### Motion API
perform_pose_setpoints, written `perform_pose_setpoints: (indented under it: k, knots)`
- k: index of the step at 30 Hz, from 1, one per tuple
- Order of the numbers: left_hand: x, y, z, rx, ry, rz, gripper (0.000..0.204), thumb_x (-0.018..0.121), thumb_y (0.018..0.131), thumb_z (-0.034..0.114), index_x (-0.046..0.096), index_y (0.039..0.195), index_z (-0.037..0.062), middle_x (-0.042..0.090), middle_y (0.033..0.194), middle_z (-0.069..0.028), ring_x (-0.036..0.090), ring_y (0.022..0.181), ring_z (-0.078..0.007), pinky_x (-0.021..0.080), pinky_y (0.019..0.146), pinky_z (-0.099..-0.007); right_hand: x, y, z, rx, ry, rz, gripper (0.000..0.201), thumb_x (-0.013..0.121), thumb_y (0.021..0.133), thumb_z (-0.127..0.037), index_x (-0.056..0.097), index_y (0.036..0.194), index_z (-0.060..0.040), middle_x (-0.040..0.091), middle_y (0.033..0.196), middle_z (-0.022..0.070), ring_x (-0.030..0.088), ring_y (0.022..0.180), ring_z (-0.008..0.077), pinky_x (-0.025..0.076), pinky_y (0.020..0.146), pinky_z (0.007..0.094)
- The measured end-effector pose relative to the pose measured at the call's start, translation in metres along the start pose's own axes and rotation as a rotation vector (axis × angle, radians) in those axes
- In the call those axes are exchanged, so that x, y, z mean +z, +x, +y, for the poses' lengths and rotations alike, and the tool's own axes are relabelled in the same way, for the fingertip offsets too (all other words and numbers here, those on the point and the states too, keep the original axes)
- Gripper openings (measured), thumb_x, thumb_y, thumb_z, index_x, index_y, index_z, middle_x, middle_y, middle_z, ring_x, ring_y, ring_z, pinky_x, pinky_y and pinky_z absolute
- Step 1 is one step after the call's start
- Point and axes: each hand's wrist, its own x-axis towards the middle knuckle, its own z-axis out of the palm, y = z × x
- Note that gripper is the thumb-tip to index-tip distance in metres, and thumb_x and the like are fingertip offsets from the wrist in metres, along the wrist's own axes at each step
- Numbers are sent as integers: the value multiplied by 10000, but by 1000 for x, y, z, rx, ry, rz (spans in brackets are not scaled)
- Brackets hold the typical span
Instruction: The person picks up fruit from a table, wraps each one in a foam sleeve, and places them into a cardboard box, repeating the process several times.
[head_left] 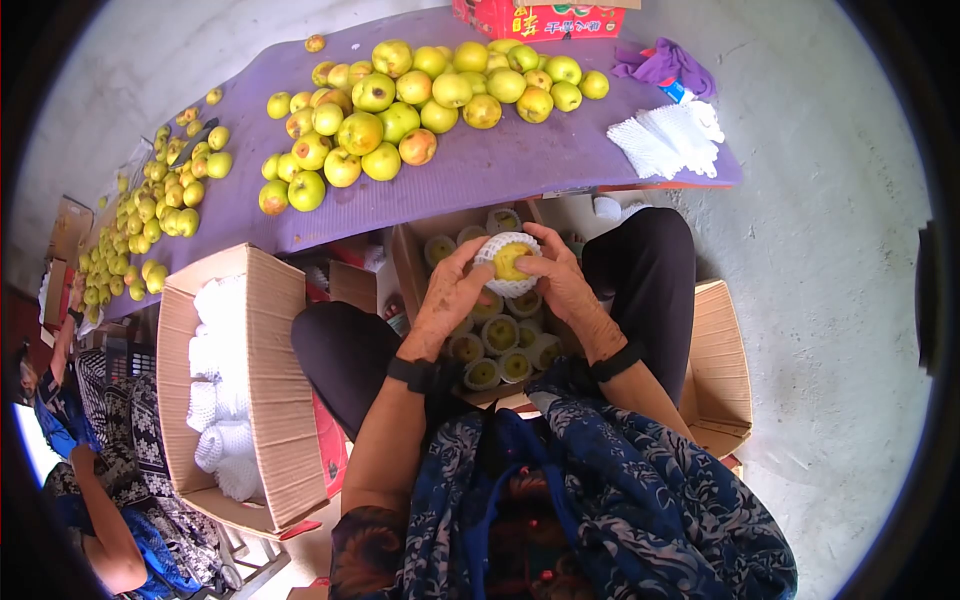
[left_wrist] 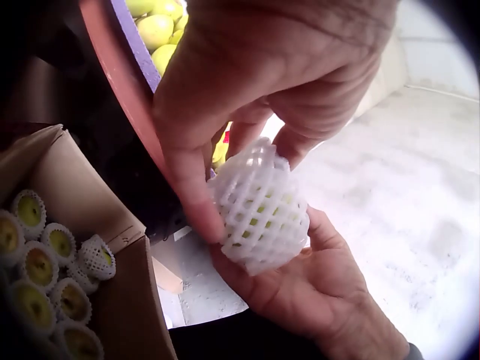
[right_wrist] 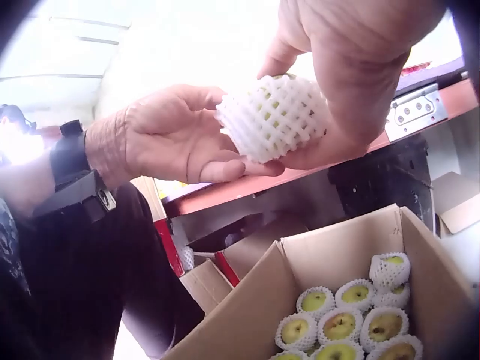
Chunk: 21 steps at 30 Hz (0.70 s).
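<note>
A yellow-green apple [head_left: 510, 264] in a white foam net sleeve is held between both hands, above an open cardboard box [right_wrist: 345, 247]. My left hand [head_left: 452, 292] grips it from the left, and my right hand [head_left: 568, 288] from the right, its thumb over the bare top. From the left wrist view, the white foam net [left_wrist: 262, 214] covers most of the fruit, with fingers around it. In the box below, several netted apples [head_left: 500, 334] sit side by side, their tops showing.
Loose apples [head_left: 400, 122] are heaped on a purple-covered table [head_left: 480, 170] ahead. White foam nets [head_left: 665, 140] lie at its right end beside a purple cloth [head_left: 668, 68]. To the left stands a carton [head_left: 268, 390] holding more nets. Another person [head_left: 110, 520] sits at far left.
</note>
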Motion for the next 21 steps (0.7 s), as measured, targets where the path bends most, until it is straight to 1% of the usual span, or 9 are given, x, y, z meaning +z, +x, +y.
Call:
perform_pose_setpoints:
  k: [4, 6, 8, 10, 13, 15, 18, 20, 21]
  knots:
    - [6, -5, 4, 2, 27, 3, 465, 550, 897, 151, 456, 1341, 50, 553, 1221, -97, 584, 1027, -195, 560, 714, -295, -3, 1, 3, 11, -16, 4, 713, 712, 729, -111, 373, 1348, -7, 540, 1147, 161, 537, 1056, 233, 441, 889, 327]
    - [7, -5, 4, -12, 11, 27, 477, 556, 901, 162, 443, 1353, 60, 555, 1217, -99, 587, 1026, -197, 561, 715, -298, -3, 2, 4, -1, -170, -24, 728, 716, 728, -120, 365, 1355, -5, 540, 1149, 159, 539, 1048, 231, 438, 891, 328]
    - [4, -3, 1, -53, -182, -49, 485, 581, 905, 195, 437, 1351, 68, 559, 1203, -100, 593, 1014, -194, 558, 712, -296, -4, 1, 4, -9, -190, -29, 735, 722, 728, -129, 363, 1357, -6, 541, 1146, 156, 539, 1045, 229, 434, 897, 329]
    - [3, -1, 0, -48, -213, -55, 476, 588, 906, 206, 446, 1340, 71, 562, 1195, -95, 592, 1015, -188, 557, 711, -295, -3, 1, 4, -18, -209, -34, 742, 727, 727, -138, 361, 1359, -6, 542, 1142, 153, 540, 1042, 228, 430, 903, 331]
    - [7, -1, -1, -19, -242, -37, 459, 598, 905, 216, 463, 1320, 75, 565, 1185, -87, 591, 1017, -178, 553, 723, -289, 0, 0, -1, -37, -271, -7, 733, 731, 737, -170, 371, 1355, -10, 544, 1143, 141, 552, 1015, 215, 461, 850, 313]
    - [9, -1, -1, 4, -239, -15, 450, 601, 904, 215, 470, 1311, 75, 565, 1183, -83, 591, 1018, -174, 549, 735, -284, 1, -1, -7, 50, -259, -1, 710, 731, 746, -204, 392, 1340, -10, 546, 1150, 132, 563, 999, 199, 492, 777, 295]
    - [8, 2, 2, 68, -217, -19, 461, 599, 907, 240, 468, 1319, 80, 561, 1188, -79, 583, 1030, -167, 537, 773, -282, 0, 3, -5, 4, -236, -21, 680, 729, 753, -223, 419, 1319, -9, 554, 1140, 116, 576, 962, 181, 508, 720, 286]
    - [2, 4, 11, 27, -173, -28, 494, 588, 915, 310, 462, 1331, 76, 558, 1191, -81, 564, 1063, -176, 520, 811, -296, -3, 9, -8, -15, -257, -9, 640, 723, 759, -202, 437, 1298, -8, 562, 1128, 112, 585, 967, 185, 517, 744, 300]
    - [-1, 3, 17, 25, -176, -27, 494, 588, 915, 310, 462, 1331, 76, 558, 1191, -81, 564, 1063, -176, 520, 811, -296, -2, 11, -13, -37, -278, 3, 601, 717, 765, -181, 454, 1277, -6, 570, 1116, 109, 593, 971, 189, 525, 767, 314]
